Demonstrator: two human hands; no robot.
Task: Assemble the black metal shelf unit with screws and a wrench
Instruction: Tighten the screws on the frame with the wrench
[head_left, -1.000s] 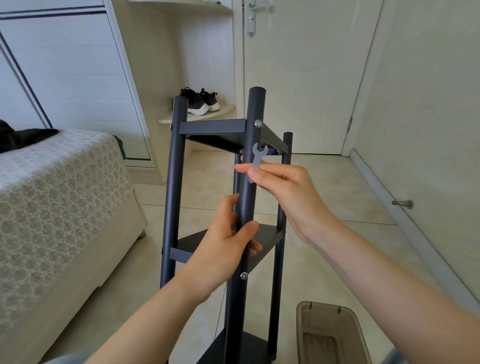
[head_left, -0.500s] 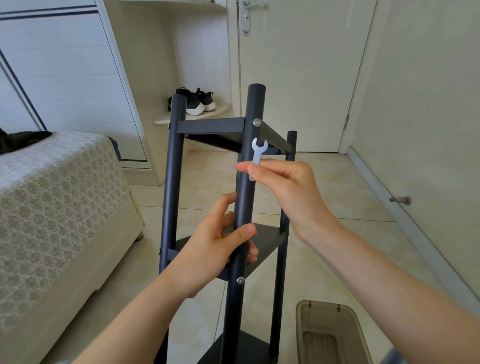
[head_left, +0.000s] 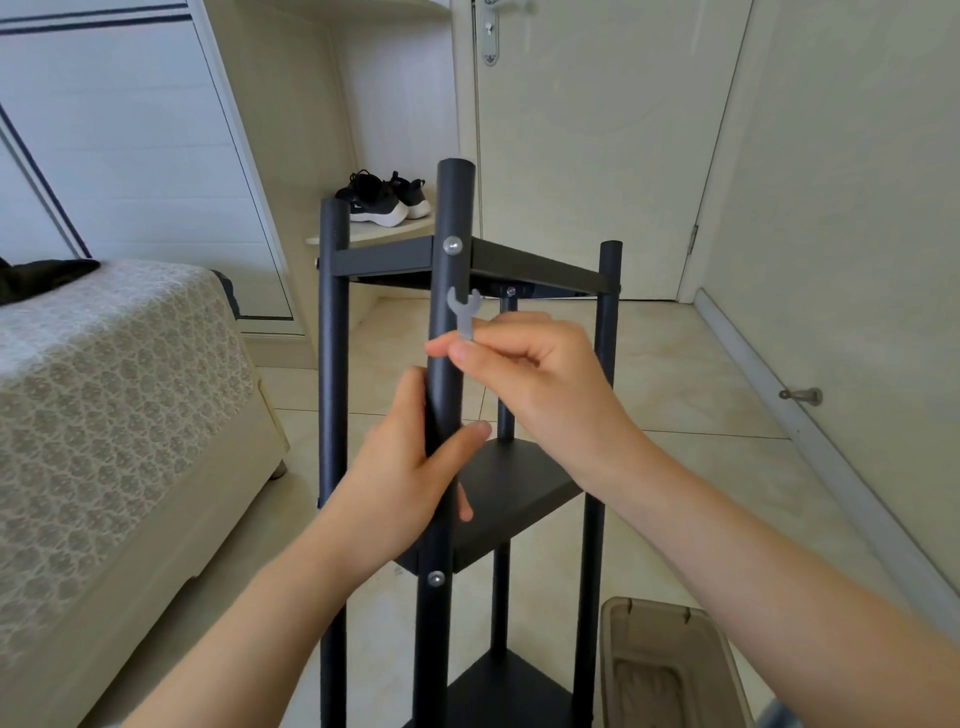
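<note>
Shelf unit (head_left: 384, 257), black, stands upright on the floor at centre frame, with a bed (head_left: 104, 389) to its left. The left hand (head_left: 405, 483), at centre, is wrapped round the front post (head_left: 449, 208) between the top and middle shelves, thumb across the front. Just above it, a small grey wrench (head_left: 464, 312) points head-up against the post, a little below the top screw (head_left: 453, 245) and not on it. The right hand (head_left: 535, 374), right of the post, pinches the wrench's handle between thumb and forefinger. Over the last second its fingers have curled from fairly flat into this tighter pinch, and more of the wrench shows. The gap to the screw has barely changed, so tightening that screw probably comes next. A bin (head_left: 665, 670) sits at lower right.
</note>
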